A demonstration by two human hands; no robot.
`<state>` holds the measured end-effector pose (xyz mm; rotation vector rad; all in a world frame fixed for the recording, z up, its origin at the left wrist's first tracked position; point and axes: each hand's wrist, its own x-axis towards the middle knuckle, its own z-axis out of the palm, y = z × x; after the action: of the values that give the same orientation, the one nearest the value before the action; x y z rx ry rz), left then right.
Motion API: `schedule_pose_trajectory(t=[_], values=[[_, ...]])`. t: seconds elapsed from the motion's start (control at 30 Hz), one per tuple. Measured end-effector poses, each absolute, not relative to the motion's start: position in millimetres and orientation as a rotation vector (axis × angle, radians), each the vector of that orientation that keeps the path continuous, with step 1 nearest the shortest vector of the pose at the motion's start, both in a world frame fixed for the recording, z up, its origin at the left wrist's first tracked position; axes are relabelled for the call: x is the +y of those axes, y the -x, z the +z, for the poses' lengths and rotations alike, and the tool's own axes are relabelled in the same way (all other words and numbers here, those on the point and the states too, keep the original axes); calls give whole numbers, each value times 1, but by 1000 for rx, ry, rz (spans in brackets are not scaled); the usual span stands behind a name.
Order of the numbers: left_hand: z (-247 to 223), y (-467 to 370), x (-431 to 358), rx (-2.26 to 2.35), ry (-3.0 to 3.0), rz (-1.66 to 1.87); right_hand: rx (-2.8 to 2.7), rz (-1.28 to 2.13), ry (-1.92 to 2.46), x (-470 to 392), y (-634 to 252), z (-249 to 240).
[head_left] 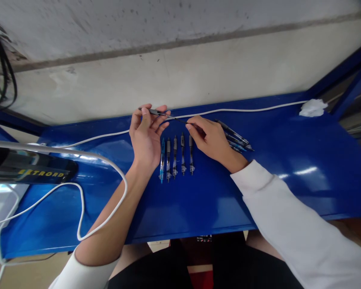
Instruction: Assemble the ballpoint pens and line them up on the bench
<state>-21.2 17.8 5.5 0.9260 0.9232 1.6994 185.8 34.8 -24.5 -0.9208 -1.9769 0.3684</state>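
My left hand [147, 138] pinches a dark pen barrel [153, 111] between thumb and index finger, its other fingers loosely curled. A thin dark refill [179, 120] extends from the barrel's right end to my right hand [209, 137], whose fingertips are closed on it. Below the hands, several pens stand side by side on the blue table [180, 216]: a light-blue one [162, 160] at the left, then dark-gripped ones [175, 156]. More pens [237, 138] lie slanted in a bunch, partly hidden behind my right hand.
A white cable [243, 110] runs along the table's back edge to a crumpled white wad [313, 108]. At the left are a black box with yellow lettering [42, 170] and a looping white cable [124, 188] crossing over my left forearm. A wall rises behind.
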Motion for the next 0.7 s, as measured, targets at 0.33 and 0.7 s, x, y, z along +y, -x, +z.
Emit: schedule_pose_trajectory(t=[0.33, 0.7], values=[[9, 13, 14, 922, -1015, 1665, -1993, 376, 896, 37, -187, -26], [-11, 4, 15, 894, -1176, 1561, -1999, 428, 917, 35, -187, -26]])
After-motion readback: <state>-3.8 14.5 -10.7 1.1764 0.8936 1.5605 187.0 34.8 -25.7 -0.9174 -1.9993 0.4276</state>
